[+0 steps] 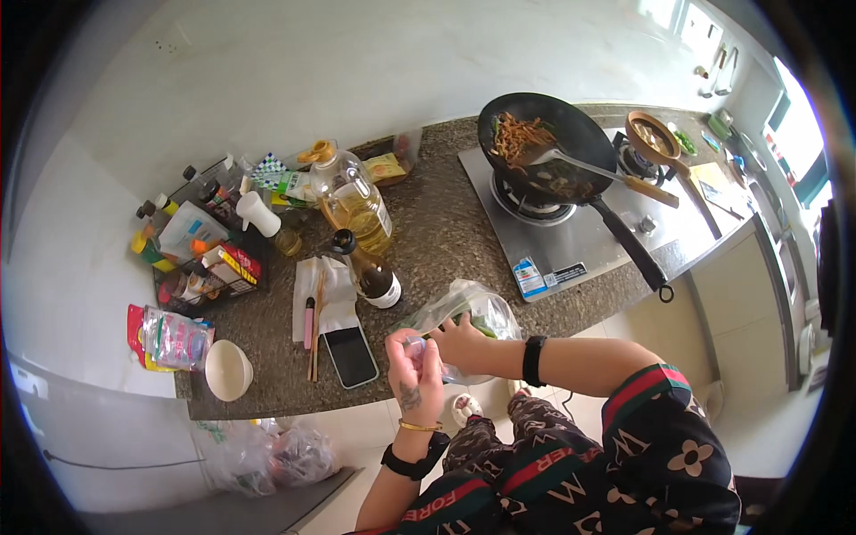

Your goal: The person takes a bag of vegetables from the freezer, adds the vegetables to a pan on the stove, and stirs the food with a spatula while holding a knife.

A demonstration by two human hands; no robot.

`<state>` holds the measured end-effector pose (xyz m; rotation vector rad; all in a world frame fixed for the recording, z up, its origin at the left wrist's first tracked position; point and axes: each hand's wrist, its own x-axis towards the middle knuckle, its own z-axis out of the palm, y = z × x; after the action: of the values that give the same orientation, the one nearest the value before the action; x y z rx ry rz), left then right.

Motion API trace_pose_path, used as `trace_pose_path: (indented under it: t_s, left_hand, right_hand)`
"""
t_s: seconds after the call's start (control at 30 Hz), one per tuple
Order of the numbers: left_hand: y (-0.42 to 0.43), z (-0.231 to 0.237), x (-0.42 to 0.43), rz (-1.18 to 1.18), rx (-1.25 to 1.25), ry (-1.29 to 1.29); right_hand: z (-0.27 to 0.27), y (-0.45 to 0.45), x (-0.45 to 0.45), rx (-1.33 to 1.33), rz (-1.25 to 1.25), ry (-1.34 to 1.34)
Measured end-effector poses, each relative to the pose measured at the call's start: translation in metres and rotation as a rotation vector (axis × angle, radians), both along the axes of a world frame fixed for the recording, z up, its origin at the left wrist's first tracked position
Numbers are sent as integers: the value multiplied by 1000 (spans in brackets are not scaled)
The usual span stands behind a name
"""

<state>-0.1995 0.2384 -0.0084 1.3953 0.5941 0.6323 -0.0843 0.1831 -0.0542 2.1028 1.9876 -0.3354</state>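
At the counter's front edge, a clear plastic bag (498, 311) with green vegetables (483, 326) inside is pinched at its mouth by my left hand (416, 368). My right hand (461, 344) reaches into the bag opening, its fingers over the greens. Whether those fingers grip anything is hidden. Behind the bag stands a dark glass bottle (374, 277) with a black cap. Left of my hands lie a smartphone (351, 358), a pair of wooden chopsticks (317, 321) and a pink-and-black pen-like item (309, 324), partly on white paper (340, 286).
A black wok (575, 120) holds shredded food and a spatula (588, 167) on the gas stove (481, 180); its handle overhangs the front edge. Farther right sits a small clay pot (647, 137). Leftward are an oil jug (348, 194), a seasoning rack (247, 284) and a white bowl (229, 371).
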Motion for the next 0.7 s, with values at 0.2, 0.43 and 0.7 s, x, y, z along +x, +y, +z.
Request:
trace_pose_path:
  t_s: [0.2,0.43,0.7]
  left_hand:
    - [4,13,13,-26,-7,-121]
    - [14,52,53,-101,-40,-201]
    - [20,50,83,40,-103,-160]
  right_hand:
    - [-16,-2,20,173,43,248]
    - [41,2,74,160,-47,667]
    - [110,-30,107,69,-242,861]
